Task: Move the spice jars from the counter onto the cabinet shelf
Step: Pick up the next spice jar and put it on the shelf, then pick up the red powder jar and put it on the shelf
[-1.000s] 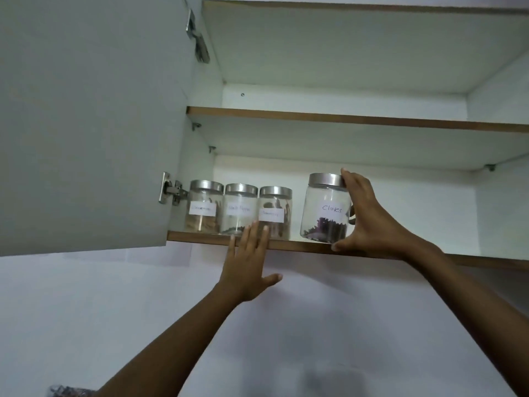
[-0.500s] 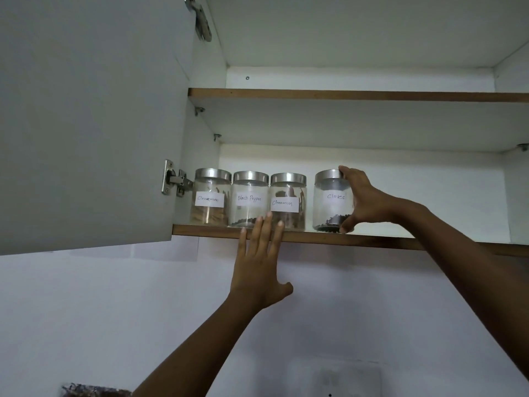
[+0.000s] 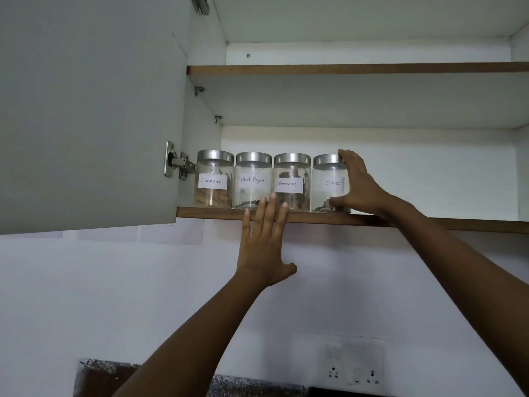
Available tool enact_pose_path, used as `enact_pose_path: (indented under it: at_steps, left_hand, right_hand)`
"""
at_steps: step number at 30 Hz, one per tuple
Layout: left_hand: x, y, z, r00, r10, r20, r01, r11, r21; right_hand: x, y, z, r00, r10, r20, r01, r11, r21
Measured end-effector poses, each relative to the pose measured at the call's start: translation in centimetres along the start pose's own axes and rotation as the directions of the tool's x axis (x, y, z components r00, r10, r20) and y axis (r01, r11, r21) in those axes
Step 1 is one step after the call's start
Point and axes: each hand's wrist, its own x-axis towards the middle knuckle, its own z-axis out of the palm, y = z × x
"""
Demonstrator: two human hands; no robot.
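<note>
The fingers (image 3: 345, 154) of the right hand (image 3: 360, 190) curl over the silver lid's right rim and the thumb presses low on the glass, clamping the clear glass jar labelled Cloves (image 3: 327, 181). It stands on the brown-edged cabinet shelf (image 3: 315, 218), at the right end of a close-set row with three matching jars (image 3: 252, 181). The left hand (image 3: 263, 247) has straight fingers held together, their tips over the shelf's near edge. The grey cabinet door (image 3: 86, 110) hangs open at left.

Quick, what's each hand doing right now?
Left hand: open, fingers straight, at the edge of the shelf.
Right hand: gripping the Cloves jar on that shelf.
</note>
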Motion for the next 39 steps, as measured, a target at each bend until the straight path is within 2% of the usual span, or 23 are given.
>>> enact_pose_path:
  at_steps: [5,10,13,18,21,23,26,30,33,36,39]
  left_hand:
    - [0.1,0.3,-1.0,0.995,0.013,0.095,-0.014,1.0,0.01]
    - [0.1,0.3,-2.5,0.978,0.011,0.21,-0.019,0.999,0.034]
    - [-1.3,0.7,-3.1,0.967,0.025,0.253,-0.007,0.997,-0.071]
    - [-10.4,2.4,-3.8,0.943,0.214,0.254,-0.11,0.923,-0.368]
    - [-18.6,2.9,-4.2,0.919,0.268,0.288,-0.074,0.837,-0.542]
    - [-24.0,2.6,-4.4,0.889,0.282,0.36,-0.014,0.804,-0.595]
    - [-32.1,1.5,-4.0,0.801,0.276,0.531,0.137,0.78,-0.611]
    - [-41.3,0.2,-3.7,0.662,0.198,0.722,0.408,0.713,-0.57]
    - [-46.3,0.1,-4.0,0.564,0.12,0.817,0.583,0.644,-0.496]
    - [-50.4,0.4,-4.1,0.476,0.105,0.873,0.64,0.639,-0.426]
    - [-53.5,0.7,-4.2,0.462,0.11,0.88,0.633,0.654,-0.414]
  right_hand:
    - [-1.3,-0.6,0.4,0.999,0.04,0.013,-0.039,0.998,-0.048]
    - [-6.0,-2.9,0.8,0.987,0.056,-0.147,-0.081,0.982,-0.17]
    - [-10.1,-4.7,2.0,0.982,-0.006,-0.187,-0.018,0.992,-0.128]
    - [-18.7,-7.6,5.2,0.999,-0.022,0.041,0.022,1.0,0.002]
    - [-24.8,-8.6,7.4,0.972,0.007,0.235,-0.033,0.994,0.107]
    - [-29.0,-8.7,8.9,0.944,0.005,0.331,-0.069,0.981,0.182]
    - [-35.0,-8.7,11.9,0.862,-0.002,0.507,-0.126,0.968,0.219]
    - [-42.3,-9.3,15.9,0.731,0.084,0.677,-0.374,0.88,0.294]
    - [-46.8,-10.4,19.2,0.632,0.108,0.767,-0.482,0.83,0.28]
    - [-50.2,-11.9,23.0,0.528,0.142,0.838,-0.586,0.775,0.238]
    - [-52.2,-13.4,26.1,0.482,0.203,0.852,-0.659,0.726,0.199]
